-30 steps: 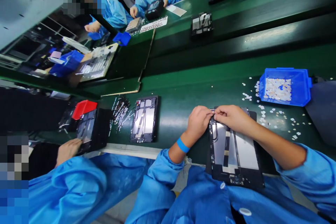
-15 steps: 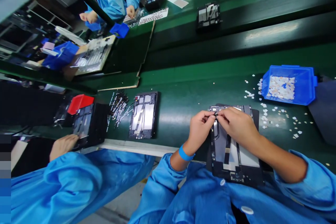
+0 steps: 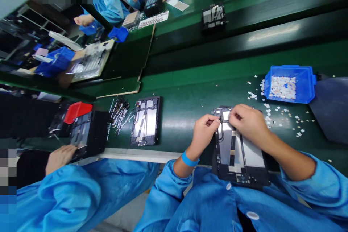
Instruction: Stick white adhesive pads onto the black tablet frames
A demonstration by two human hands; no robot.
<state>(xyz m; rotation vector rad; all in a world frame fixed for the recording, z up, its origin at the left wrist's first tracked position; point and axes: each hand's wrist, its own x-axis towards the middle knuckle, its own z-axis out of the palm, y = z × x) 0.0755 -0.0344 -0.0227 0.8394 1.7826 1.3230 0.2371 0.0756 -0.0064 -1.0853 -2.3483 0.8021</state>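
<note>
An open tablet back frame [image 3: 239,156] lies in front of me on the green belt, its near end over the table edge. My left hand [image 3: 204,132], with a blue wristband, rests at the frame's far left corner with fingers pinched together. My right hand [image 3: 250,122] lies on the frame's far end, fingertips curled down onto it. Whatever small part sits between my fingertips is too small to make out.
A blue tray [image 3: 290,84] of small white pieces stands at the right, with loose pieces [image 3: 282,117] scattered near it. A second frame [image 3: 145,120] and a pile of thin strips [image 3: 118,112] lie left. A co-worker's hand [image 3: 58,157] presses another frame [image 3: 87,134].
My two hands have drawn slightly apart at the frame's far end, the right one shifting right. The view has tilted a little; the co-worker's hand stays on its frame.
</note>
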